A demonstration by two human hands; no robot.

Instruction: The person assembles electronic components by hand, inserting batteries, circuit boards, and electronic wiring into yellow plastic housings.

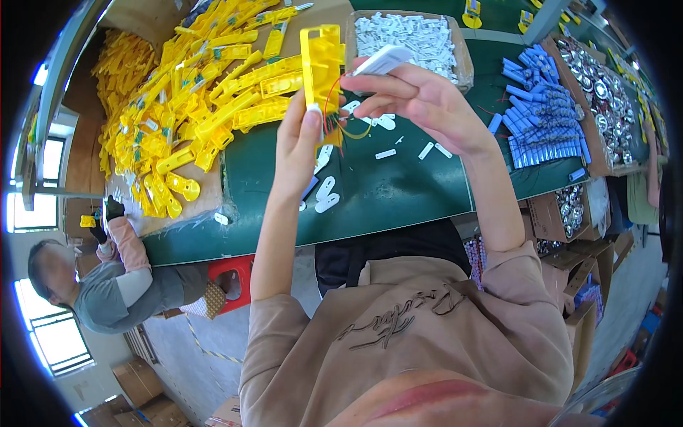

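Your left grip is closed around the lower part of a yellow plastic housing, which stands upright above the table with its hollow, ribbed side showing. Thin red wires run at that housing, just beside your left thumb. Your right grip is raised beside it, grasping a flat white piece at the fingers, tilted up to the right; whether its fingertips also pinch a wire, you cannot tell from this view. Below your hands, white oval pieces lie loose on the green surface. To the left spreads a big heap of yellow housings, and beyond your right hand a box holds many small white parts. Farther right, blue cylinders are stacked in rows, next to a carton of shiny round metal parts. At the table's left end a co-worker in grey reaches in with a dark-gloved hand, near a red stool.
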